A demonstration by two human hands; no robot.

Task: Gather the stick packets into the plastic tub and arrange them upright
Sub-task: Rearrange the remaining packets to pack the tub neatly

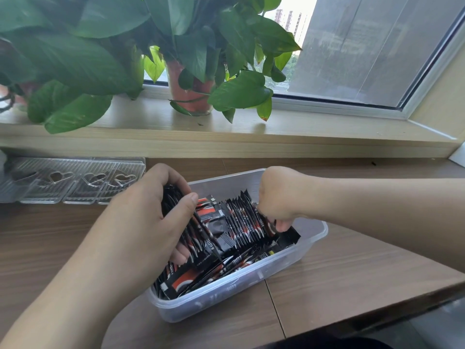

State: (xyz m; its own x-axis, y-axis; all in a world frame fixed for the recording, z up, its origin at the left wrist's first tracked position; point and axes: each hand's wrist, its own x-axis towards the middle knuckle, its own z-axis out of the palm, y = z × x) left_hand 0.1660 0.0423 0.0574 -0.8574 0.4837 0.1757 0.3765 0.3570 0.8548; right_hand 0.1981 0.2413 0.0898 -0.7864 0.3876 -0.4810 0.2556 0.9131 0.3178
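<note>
A clear plastic tub (284,270) sits on the wooden table, turned diagonally. It is filled with black, red and white stick packets (241,222). Many stand on edge in a row in the middle; others lie slanted near the front left corner. My left hand (141,217) is inside the tub's left part, closed around a bundle of packets. My right hand (279,197) reaches down at the right end of the standing row, fingers curled onto packets there; the fingertips are partly hidden.
Two clear plastic lids with heart cut-outs (75,180) lie at the table's back left. Potted leafy plants (191,71) stand on the windowsill behind. The table edge (377,316) runs diagonally at the lower right.
</note>
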